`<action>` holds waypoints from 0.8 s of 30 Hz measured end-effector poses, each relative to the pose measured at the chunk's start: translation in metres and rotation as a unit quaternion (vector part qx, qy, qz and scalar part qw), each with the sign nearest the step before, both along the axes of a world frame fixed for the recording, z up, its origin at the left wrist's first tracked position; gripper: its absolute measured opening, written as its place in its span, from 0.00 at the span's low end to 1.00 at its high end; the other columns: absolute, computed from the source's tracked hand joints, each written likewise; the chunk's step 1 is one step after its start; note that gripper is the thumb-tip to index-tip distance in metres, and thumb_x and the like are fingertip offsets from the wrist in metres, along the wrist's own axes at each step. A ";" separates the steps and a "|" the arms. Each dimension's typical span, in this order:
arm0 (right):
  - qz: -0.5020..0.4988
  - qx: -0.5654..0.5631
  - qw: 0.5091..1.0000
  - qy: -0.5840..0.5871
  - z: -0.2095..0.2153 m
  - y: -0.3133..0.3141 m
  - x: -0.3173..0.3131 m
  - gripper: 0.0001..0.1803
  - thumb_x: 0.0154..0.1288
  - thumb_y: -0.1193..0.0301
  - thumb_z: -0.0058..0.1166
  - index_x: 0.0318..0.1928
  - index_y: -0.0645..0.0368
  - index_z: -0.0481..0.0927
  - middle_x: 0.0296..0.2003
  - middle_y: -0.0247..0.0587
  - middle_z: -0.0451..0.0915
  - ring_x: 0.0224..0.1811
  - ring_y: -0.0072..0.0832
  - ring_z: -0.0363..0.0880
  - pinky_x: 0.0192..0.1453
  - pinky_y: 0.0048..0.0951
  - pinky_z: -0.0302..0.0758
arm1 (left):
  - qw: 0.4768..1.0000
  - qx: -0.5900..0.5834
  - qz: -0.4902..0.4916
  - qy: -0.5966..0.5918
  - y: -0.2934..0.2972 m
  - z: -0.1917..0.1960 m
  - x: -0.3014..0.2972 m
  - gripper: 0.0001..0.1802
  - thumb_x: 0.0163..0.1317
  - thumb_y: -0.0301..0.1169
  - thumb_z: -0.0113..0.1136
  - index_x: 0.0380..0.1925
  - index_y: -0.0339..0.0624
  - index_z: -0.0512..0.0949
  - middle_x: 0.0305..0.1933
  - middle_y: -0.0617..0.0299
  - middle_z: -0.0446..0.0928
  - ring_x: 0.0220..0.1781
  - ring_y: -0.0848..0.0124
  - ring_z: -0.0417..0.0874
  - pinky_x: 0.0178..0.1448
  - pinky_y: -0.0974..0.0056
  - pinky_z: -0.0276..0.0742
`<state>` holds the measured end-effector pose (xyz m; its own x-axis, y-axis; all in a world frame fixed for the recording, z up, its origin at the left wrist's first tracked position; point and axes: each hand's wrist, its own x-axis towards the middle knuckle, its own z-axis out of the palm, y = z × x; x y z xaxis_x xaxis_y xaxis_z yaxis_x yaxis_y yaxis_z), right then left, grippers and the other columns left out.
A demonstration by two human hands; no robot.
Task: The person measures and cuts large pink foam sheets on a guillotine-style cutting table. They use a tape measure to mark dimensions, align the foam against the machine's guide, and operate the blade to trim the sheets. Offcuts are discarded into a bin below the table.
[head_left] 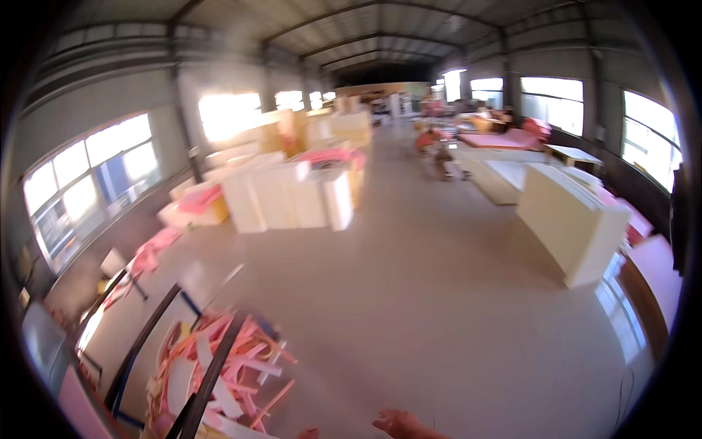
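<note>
"Pink and white: are those the strips [246,364] nearest my hands?"

"Yes, heaped to the left of your left hand [309,433], partly behind a dark bar [217,364]. Only a bit of that hand shows, so I can't tell how its fingers stand."

"And my right?"

"Your right hand [398,423] is blurred. Nothing shows in it; spread or pressed together, I can't tell."

"How far along?"

"The strips look already cut and gathered. Beyond your hands, white blocks [289,197] stand leftward, a cream block [548,219] rightward. How much remains isn't clear."
</note>
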<state>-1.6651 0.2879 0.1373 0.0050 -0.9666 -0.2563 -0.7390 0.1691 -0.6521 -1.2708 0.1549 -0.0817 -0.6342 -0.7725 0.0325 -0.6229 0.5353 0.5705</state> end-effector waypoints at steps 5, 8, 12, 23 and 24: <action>0.218 -0.007 0.974 0.060 -0.005 -0.186 -0.051 0.26 0.70 0.44 0.44 0.52 0.49 0.79 0.54 0.42 0.81 0.58 0.46 0.77 0.59 0.48 0.73 | 0.976 0.076 0.132 -0.157 0.027 0.059 0.083 0.17 0.54 0.35 0.65 0.43 0.43 0.76 0.31 0.54 0.78 0.35 0.58 0.79 0.41 0.54 0.79; 0.203 0.018 0.977 0.061 -0.017 -0.289 -0.062 0.26 0.69 0.43 0.44 0.51 0.49 0.79 0.53 0.43 0.81 0.56 0.46 0.79 0.58 0.48 0.74 | 0.916 0.212 0.253 -0.230 -0.003 0.066 0.116 0.16 0.57 0.37 0.62 0.43 0.44 0.77 0.36 0.53 0.79 0.40 0.58 0.79 0.45 0.52 0.78; 0.253 -0.050 0.957 0.130 -0.137 -0.396 -0.130 0.21 0.70 0.49 0.47 0.47 0.50 0.81 0.50 0.44 0.83 0.53 0.42 0.81 0.55 0.46 0.77 | 0.895 0.263 0.271 -0.237 -0.081 0.051 0.114 0.15 0.60 0.40 0.59 0.43 0.44 0.79 0.41 0.52 0.80 0.48 0.58 0.79 0.50 0.51 0.76; 0.012 0.385 0.915 0.120 -0.274 -0.521 -0.334 0.12 0.63 0.59 0.56 0.32 0.53 0.80 0.30 0.41 0.84 0.34 0.41 0.84 0.38 0.45 0.78 | 0.895 -0.105 0.431 -0.048 -0.639 0.042 -0.154 0.29 0.45 0.34 0.71 0.50 0.46 0.74 0.45 0.46 0.76 0.50 0.48 0.80 0.51 0.51 0.79; 0.011 0.389 0.914 0.115 -0.278 -0.551 -0.333 0.11 0.62 0.59 0.56 0.32 0.52 0.80 0.29 0.41 0.84 0.33 0.40 0.84 0.38 0.44 0.78 | 0.891 -0.110 0.438 -0.036 -0.674 0.030 -0.161 0.28 0.44 0.35 0.71 0.49 0.47 0.75 0.46 0.47 0.76 0.51 0.48 0.80 0.52 0.51 0.78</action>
<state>-1.9979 -0.2635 -0.1407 -0.1175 -0.4926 -0.8623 -0.8501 0.4988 -0.1691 -1.4318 -0.5193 -0.0517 0.2030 -0.9523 0.2280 -0.8874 -0.0804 0.4540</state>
